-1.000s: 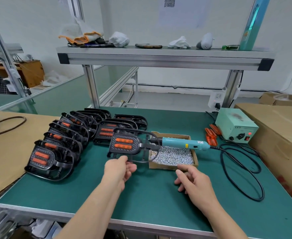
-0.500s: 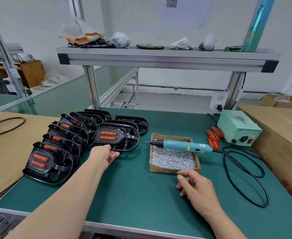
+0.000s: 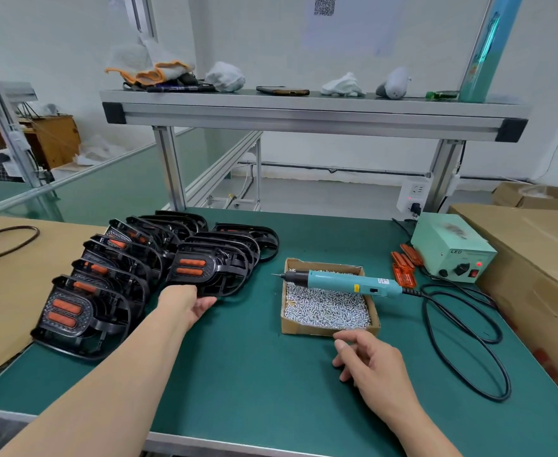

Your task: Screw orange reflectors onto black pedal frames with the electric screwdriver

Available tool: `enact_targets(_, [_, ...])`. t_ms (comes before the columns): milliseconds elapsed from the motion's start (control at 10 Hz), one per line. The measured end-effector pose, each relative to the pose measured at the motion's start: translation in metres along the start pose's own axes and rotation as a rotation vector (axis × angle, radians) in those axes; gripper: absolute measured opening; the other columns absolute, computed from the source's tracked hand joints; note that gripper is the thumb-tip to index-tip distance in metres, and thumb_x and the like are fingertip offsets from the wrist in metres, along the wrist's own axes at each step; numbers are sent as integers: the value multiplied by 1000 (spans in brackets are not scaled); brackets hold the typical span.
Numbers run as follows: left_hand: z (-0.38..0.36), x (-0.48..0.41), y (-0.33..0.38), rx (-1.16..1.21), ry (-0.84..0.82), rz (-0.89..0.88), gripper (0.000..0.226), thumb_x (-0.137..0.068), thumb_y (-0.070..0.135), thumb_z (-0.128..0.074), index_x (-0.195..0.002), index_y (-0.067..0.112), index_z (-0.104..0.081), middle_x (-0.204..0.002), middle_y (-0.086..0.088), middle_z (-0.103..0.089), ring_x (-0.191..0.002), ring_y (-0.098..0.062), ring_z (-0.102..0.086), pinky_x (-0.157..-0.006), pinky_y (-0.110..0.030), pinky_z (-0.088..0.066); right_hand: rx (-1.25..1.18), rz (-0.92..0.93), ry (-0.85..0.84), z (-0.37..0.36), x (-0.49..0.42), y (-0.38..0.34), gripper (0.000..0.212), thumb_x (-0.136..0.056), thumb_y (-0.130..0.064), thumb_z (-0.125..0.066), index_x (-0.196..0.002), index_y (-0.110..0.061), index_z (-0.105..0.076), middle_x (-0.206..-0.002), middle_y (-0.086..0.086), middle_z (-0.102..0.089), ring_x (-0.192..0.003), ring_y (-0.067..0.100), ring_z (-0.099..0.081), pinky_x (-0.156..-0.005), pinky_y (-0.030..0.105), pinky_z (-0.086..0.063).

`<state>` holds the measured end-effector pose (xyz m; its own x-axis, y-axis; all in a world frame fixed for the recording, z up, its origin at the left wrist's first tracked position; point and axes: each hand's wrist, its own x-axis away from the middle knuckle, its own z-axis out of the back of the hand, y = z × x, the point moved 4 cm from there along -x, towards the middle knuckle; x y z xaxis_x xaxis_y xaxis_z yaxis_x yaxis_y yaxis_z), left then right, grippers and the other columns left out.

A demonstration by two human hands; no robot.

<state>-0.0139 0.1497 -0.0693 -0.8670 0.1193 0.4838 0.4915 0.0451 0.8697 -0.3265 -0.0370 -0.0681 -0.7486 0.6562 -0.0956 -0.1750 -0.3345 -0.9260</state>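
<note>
Green bench mat [image 3: 238, 374]. Right hand [image 3: 375, 367], near right: fingers loosely curled, empty, just short of the cardboard screw box [image 3: 330, 329]. Electric screwdriver [image 3: 346, 282] lies across that box, bit pointing left; its black cord [image 3: 462, 351] loops right. Left hand [image 3: 185, 305] grasps the near rim of a pedal frame [image 3: 218, 275], thumb hidden. This frame, left of the box, is black with two orange reflectors [image 3: 190, 267], leaning on others. Overlapping finished frames [image 3: 73, 318] far left, rear ones mostly hidden. Loose reflectors [image 3: 403, 270] beside the pale green power supply [image 3: 452, 249].
</note>
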Motion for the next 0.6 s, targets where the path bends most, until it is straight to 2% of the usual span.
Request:
enact_targets(100, [1,2,-1,-161,-2,12,22,-104,5,-38,-115,1,-56,-111,-16,-63,-46,-26,-62,-27,-20,-42,9,1,-1,0,0,0,15,-97,-18,-65,-95,-30,-72,-74,1,-74,-57,16,-68,-56,19,-48])
enact_targets(200, [4,2,-2,-343,-7,32,20,-104,11,-44,-99,-5,-54,-84,-18,-62,-34,-20,-57,-25,-15,-36,0,-8,0,1,1,-1,16,-97,-16,-64,-95,-29,-72,-74,1,-74,-57,16,-68,-56,19,-48])
enact_targets(300, [10,-3,-4,-425,26,24,32,-104,18,-47,-80,-2,-53,-68,-13,-57,-24,-14,-51,-26,-10,-29,-5,-14,-1,1,2,-2,16,-97,-16,-64,-96,-29,-72,-74,1,-74,-58,16,-68,-56,19,-48])
enact_targets(500, [16,-6,-4,-489,94,13,50,-105,28,-38,-72,-3,-57,-47,-14,-61,-46,-20,-54,-39,-20,-31,-6,-4,-5,2,2,-3,16,-98,-14,-63,-97,-27,-72,-75,2,-74,-58,16,-68,-57,19,-48])
enact_targets(600, [19,-2,-7,-463,90,13,48,-105,26,-35,-76,-6,-57,-48,-18,-61,-33,-19,-50,-37,-18,-35,-24,2,-1,0,1,-3,17,-98,-12,-63,-97,-26,-72,-75,2,-74,-57,16,-67,-57,19,-48])
